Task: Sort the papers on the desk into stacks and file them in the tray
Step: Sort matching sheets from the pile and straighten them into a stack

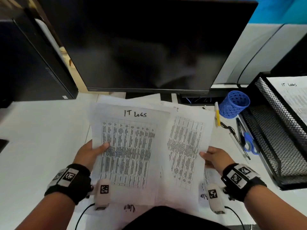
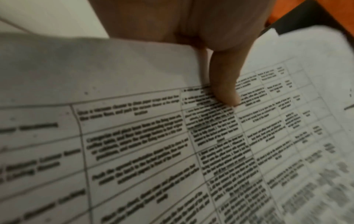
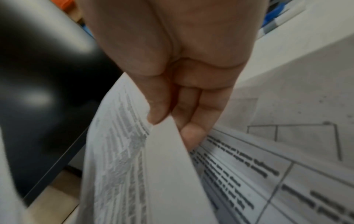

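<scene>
Head view. Step in hand, as I judge it: sorting by heading. Left hand [image 1: 88, 154] holds up a sheet [image 1: 127, 150] headed "IT Logs", thumb on the face, the other fingers hidden behind. Right hand [image 1: 216, 157] pinches a second sheet [image 1: 186, 146] by its right edge; its heading is too small to read. Both sheets hang over loose papers [image 1: 129, 97] at the tabletop's [image 1: 38, 138] near-middle, in front of the monitor [image 1: 146, 45]. Mesh tray [image 1: 272, 141] sits at the right edge; its upper tier already carries an "IT Logs" page [image 1: 292, 95]. Next move probably calls for matching the heading, then carrying the sheet right and sliding it in flat. Pen cup [image 1: 234, 104] and scissors [image 1: 249, 143] lie just beside the tray.

Left wrist view. Thumb [image 2: 224, 84] presses on the printed table; the paper is thin and bows under it. Print blurred.

Right wrist view. Fingers [image 3: 193, 133] and thumb are clamped on the sheet's edge, which curls. Limp single sheets; they will likely buckle if pushed.
</scene>
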